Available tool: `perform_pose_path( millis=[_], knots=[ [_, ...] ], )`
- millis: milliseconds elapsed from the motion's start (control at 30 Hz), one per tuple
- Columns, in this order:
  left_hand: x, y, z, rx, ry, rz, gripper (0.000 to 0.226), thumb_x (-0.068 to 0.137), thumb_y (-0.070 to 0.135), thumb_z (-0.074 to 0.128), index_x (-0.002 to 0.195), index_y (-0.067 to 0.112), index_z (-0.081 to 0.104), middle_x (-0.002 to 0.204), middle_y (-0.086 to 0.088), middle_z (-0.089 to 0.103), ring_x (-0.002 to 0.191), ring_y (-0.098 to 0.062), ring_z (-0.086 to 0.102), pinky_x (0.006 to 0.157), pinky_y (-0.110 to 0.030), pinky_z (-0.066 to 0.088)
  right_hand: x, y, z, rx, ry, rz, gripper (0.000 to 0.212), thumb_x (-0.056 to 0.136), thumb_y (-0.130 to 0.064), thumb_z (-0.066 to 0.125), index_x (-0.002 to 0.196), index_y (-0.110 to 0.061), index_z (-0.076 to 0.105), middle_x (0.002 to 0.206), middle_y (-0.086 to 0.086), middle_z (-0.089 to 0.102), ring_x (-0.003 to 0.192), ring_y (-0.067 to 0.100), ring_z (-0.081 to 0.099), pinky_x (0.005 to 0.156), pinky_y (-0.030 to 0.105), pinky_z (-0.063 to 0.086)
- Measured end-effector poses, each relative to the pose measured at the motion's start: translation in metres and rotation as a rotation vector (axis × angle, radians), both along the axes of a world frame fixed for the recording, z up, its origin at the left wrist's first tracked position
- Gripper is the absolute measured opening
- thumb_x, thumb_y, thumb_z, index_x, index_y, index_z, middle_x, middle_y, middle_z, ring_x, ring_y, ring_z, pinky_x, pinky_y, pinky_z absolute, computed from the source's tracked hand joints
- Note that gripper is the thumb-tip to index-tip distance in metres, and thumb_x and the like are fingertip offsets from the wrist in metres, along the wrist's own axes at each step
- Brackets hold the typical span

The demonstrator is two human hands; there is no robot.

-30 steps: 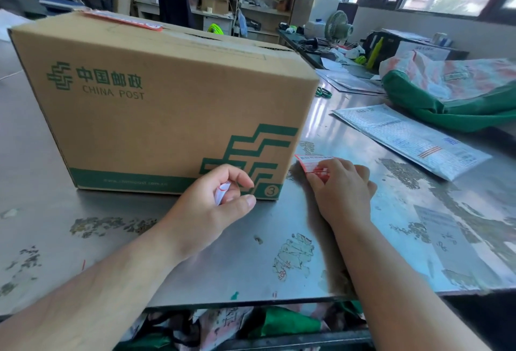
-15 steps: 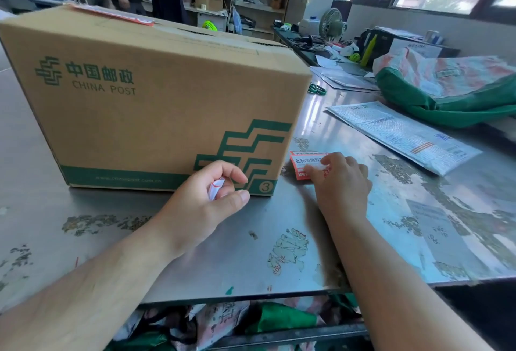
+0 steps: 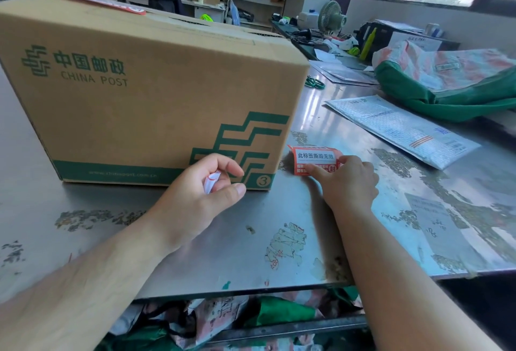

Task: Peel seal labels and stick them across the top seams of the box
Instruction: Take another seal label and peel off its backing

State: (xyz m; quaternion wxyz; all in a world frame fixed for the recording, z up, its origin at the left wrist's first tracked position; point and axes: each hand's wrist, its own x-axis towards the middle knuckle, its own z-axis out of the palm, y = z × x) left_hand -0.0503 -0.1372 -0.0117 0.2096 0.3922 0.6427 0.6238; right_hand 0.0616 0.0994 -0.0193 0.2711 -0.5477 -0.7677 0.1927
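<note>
Seal label (image 3: 314,156) down on the worktop (image 3: 237,253), just off the near right corner of the box (image 3: 153,99), almost touching it. It's a small orange-red rectangle with a white band of dark Chinese characters across the middle and more white print below. Thin and papery, and its left edge curls up off the metal. The right hand (image 3: 349,183) has it: fingers pinch the right end of the seal label, thumb laid along its lower edge.

The left hand (image 3: 201,194) sits in front of the box with its fingers curled, grasping a crumpled white scrap (image 3: 211,181) with a red rim against the thumb.

The box itself is plain brown corrugated cardboard, matte, with sharp edges. It carries green China Post lettering, a stepped green logo and a circled 3 at the bottom corner. On its top, over at the far left, a second red-edged label (image 3: 111,5) lies flat.

The worktop is dull brushed steel, blotched with torn, flaky sticker residue. To the right lies a silvery bubble mailer (image 3: 399,127), pebbly in texture. Behind it slumps a green woven bag (image 3: 446,93), and green-handled scissors (image 3: 315,82) rest beyond the box.
</note>
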Motion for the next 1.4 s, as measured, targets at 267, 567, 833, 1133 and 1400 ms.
perform_pose_path(
  millis=[267, 567, 833, 1133, 1400],
  knots=[
    [-0.001, 0.000, -0.001, -0.012, 0.008, 0.002, 0.023, 0.076, 0.031, 0.064, 0.096, 0.021, 0.060, 0.059, 0.014, 0.036, 0.056, -0.010, 0.032, 0.049, -0.015, 0.031, 0.000, 0.001, -0.001, -0.011, 0.032, -0.012, 0.079, 0.068, -0.064, 0.079, 0.124, -0.013, 0.056, 0.129, 0.011, 0.053, 0.126, 0.035, 0.045, 0.103, 0.048, 0.035],
    [-0.004, 0.000, -0.003, 0.003, -0.031, -0.009, 0.025, 0.068, 0.040, 0.069, 0.089, 0.028, 0.062, 0.061, 0.014, 0.039, 0.062, -0.018, 0.034, 0.057, -0.029, 0.032, 0.006, 0.005, -0.001, -0.092, 0.318, 0.123, 0.027, 0.082, -0.040, 0.077, 0.084, -0.024, 0.056, 0.078, -0.011, 0.062, 0.083, 0.018, 0.063, 0.079, 0.032, 0.047],
    [-0.001, -0.002, -0.005, 0.061, 0.017, 0.088, 0.012, 0.075, 0.034, 0.065, 0.083, 0.027, 0.061, 0.057, 0.010, 0.038, 0.056, -0.014, 0.035, 0.053, -0.027, 0.032, 0.032, -0.013, 0.009, -0.245, 0.644, 0.347, 0.009, 0.090, -0.014, 0.070, 0.087, -0.006, 0.066, 0.068, 0.001, 0.064, 0.050, 0.003, 0.053, 0.051, 0.015, 0.040],
    [0.005, -0.006, -0.001, 0.174, 0.010, 0.102, 0.027, 0.096, 0.033, 0.037, 0.084, 0.021, 0.058, 0.053, 0.009, 0.040, 0.066, -0.020, 0.045, 0.065, -0.024, 0.039, 0.050, -0.080, -0.002, -0.453, 0.993, 0.461, 0.006, 0.089, -0.010, 0.068, 0.088, -0.004, 0.066, 0.069, 0.002, 0.064, 0.055, 0.012, 0.048, 0.053, 0.020, 0.042],
    [0.000, -0.026, 0.003, 0.255, -0.238, 0.156, 0.038, 0.097, 0.047, 0.040, 0.082, 0.018, 0.061, 0.062, 0.000, 0.050, 0.045, -0.013, 0.036, 0.043, -0.028, 0.027, 0.037, -0.107, 0.017, -0.723, 0.882, 0.881, 0.014, 0.081, -0.015, 0.065, 0.087, -0.019, 0.077, 0.091, 0.010, 0.072, 0.064, 0.013, 0.053, 0.059, 0.023, 0.043]
  ],
)
